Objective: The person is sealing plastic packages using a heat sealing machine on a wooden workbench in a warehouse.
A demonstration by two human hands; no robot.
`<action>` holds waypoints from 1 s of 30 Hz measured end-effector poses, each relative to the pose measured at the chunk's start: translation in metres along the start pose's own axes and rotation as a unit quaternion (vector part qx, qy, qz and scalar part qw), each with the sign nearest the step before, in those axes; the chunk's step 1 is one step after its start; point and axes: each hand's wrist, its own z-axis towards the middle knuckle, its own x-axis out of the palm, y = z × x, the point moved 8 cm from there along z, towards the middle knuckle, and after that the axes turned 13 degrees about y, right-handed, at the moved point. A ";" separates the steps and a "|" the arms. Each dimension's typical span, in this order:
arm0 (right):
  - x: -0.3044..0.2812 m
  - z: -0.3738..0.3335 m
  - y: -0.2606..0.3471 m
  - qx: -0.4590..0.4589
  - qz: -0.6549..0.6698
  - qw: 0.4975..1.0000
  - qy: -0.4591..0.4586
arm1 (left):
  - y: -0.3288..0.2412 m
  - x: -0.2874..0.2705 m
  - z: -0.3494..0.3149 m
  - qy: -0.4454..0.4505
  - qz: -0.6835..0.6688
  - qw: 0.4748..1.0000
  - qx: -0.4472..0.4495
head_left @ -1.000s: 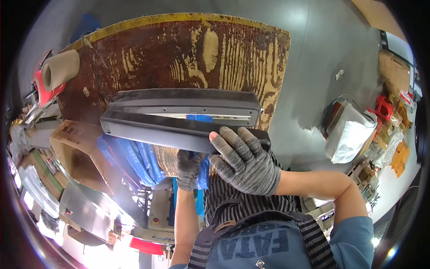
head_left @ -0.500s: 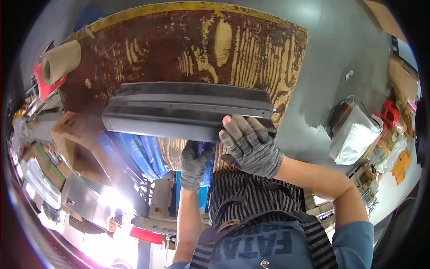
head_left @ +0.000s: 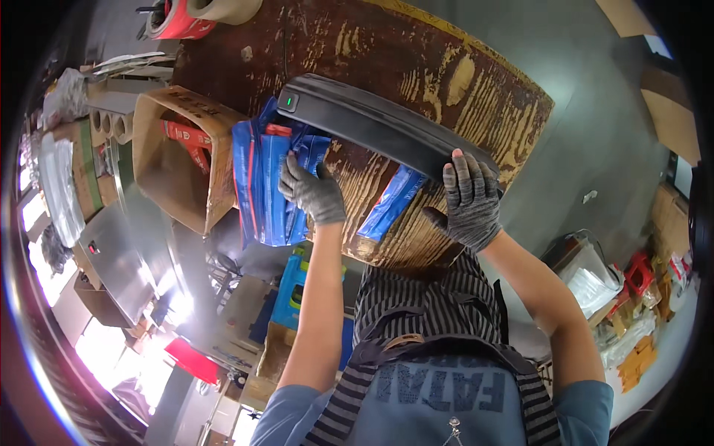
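Note:
A long black sealer-like device (head_left: 387, 126) with a small green light lies across the worn wooden table (head_left: 372, 167). My right hand (head_left: 473, 202), in a grey glove, rests flat on the device's right end with its fingers stretched. One blue packet (head_left: 392, 202) lies in front of the device, its far end beneath or against the front edge; I cannot tell which. My left hand (head_left: 312, 192), also gloved in grey, is on the right side of a pile of blue packets (head_left: 262, 186). Its fingers are loosely spread and touch the top packets, gripping none.
An open cardboard box (head_left: 216, 167) with red packaging inside stands left of the packets. A cardboard tube (head_left: 227, 7) and a red roll (head_left: 182, 22) sit at the table's far left. A white bag (head_left: 591, 286) and other clutter lie on the floor at right.
My left hand has moved from the blue packet before the device leftward onto the pile. My right hand has shifted to the device's right end. The view has turned, showing more of the box and pile.

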 end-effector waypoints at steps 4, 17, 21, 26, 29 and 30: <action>-0.003 0.003 0.004 -0.008 -0.011 1.000 -0.012 | 0.005 0.023 0.018 0.090 0.089 0.992 -0.026; -0.021 0.002 0.006 -0.016 0.017 1.000 -0.019 | -0.045 -0.056 -0.087 0.385 -0.558 0.735 -0.024; -0.026 0.002 0.004 -0.040 0.060 0.996 -0.053 | -0.062 -0.021 -0.113 0.406 -0.595 0.692 -0.045; -0.026 -0.001 0.002 -0.062 0.076 0.993 -0.061 | -0.086 0.018 -0.126 0.444 -0.609 0.655 -0.055; -0.026 -0.002 0.003 -0.067 0.082 0.992 -0.070 | -0.095 0.029 -0.131 0.451 -0.580 0.677 -0.042; -0.025 -0.002 0.003 -0.066 0.082 0.992 -0.068 | -0.097 0.032 -0.132 0.449 -0.588 0.671 -0.051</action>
